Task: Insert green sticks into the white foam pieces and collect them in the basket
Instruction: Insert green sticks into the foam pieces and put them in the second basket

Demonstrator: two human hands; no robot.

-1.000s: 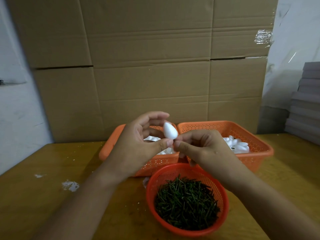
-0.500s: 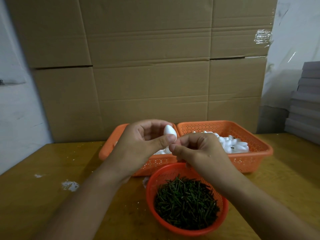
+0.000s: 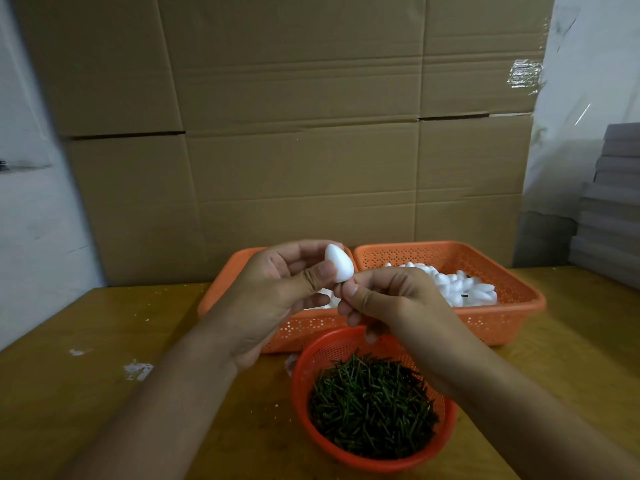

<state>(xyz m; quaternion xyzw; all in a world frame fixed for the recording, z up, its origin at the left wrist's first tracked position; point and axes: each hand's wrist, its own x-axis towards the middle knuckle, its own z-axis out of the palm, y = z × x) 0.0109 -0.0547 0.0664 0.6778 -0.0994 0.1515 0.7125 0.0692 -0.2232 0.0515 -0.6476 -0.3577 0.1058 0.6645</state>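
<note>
Three orange plastic baskets stand on the wooden table [image 3: 86,393]: two rectangular perforated trays side by side at the back and one round basket [image 3: 372,460] in front of them. The round one is heaped with short green sticks [image 3: 372,407], too many to count. The right rectangular tray [image 3: 498,317] holds a pile of white foam pieces [image 3: 460,289]; the left rectangular tray [image 3: 221,289] is mostly hidden behind the hands, with a little white showing inside.

One white egg-shaped foam piece [image 3: 339,263] is held up above the trays. The left hand [image 3: 277,299] grips it, thumb pressed on its front and fingers curled behind. The right hand [image 3: 391,299] is closed just below it, thumb and forefinger pinched together at the foam's lower tip; whether a stick sits between them I cannot tell.

Behind stand large brown cardboard boxes [image 3: 294,133].
</note>
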